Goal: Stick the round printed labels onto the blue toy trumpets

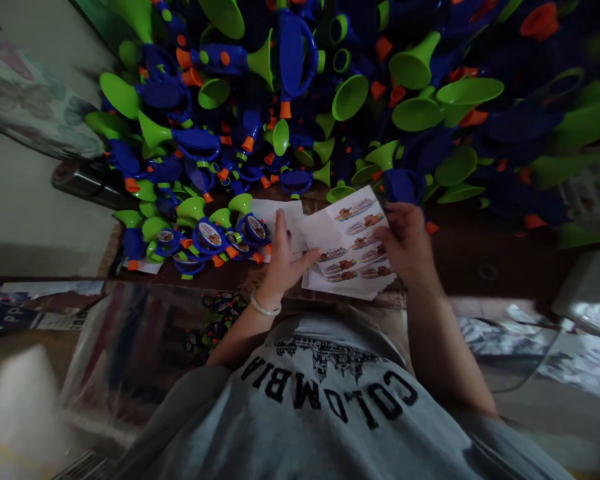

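A white sticker sheet (pixel 327 230) with several printed oval stickers lies tilted at the table's front edge. My right hand (pixel 409 241) pinches its right side between thumb and fingers. At the sheet's left side is my left hand (pixel 284 265), fingers stretched upward and thumb reaching over the sheet's edge. Under the left fingers, another white paper (pixel 290 212) rests on the table. Left of that hand stand several blue and green toy trumpets (pixel 210 233) bearing oval stickers.
A large heap of toy trumpets (pixel 295 60) with green bells and orange mouthpieces covers the table's back. A dark cylinder (pixel 87 181) lies at the left. Below the table edge, a plastic-lined container (pixel 145 340) holds more trumpets. A pale box-like object (pixel 593 293) stands at right.
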`<state>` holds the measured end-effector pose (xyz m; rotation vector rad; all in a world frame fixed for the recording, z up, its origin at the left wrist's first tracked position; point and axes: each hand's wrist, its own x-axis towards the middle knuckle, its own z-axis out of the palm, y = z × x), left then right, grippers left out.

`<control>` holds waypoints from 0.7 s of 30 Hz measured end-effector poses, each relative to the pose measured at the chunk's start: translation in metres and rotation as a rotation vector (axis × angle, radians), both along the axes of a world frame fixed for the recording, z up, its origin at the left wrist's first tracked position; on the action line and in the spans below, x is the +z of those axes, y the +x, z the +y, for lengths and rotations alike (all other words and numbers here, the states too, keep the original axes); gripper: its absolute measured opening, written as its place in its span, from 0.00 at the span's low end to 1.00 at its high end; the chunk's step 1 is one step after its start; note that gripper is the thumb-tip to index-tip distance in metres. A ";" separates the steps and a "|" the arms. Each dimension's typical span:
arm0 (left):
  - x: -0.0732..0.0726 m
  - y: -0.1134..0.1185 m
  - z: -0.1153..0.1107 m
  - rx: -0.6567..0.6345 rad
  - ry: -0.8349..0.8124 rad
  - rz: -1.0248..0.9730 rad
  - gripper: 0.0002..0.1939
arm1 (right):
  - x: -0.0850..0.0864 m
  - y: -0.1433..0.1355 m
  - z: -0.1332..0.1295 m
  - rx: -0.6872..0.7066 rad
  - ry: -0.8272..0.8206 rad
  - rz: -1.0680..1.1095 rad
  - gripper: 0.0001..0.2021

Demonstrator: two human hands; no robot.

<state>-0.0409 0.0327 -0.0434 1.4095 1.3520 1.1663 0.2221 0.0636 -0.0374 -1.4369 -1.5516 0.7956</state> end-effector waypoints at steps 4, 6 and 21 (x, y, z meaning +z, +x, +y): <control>0.018 0.023 -0.007 -0.120 -0.351 -0.584 0.53 | 0.010 -0.004 -0.003 -0.017 0.094 0.241 0.24; 0.026 0.036 -0.013 -0.137 -0.447 -0.684 0.44 | 0.019 -0.009 -0.008 -0.029 0.165 0.191 0.23; 0.036 0.061 -0.032 0.032 -0.223 -0.593 0.24 | 0.048 -0.042 -0.051 -0.150 0.652 -0.350 0.05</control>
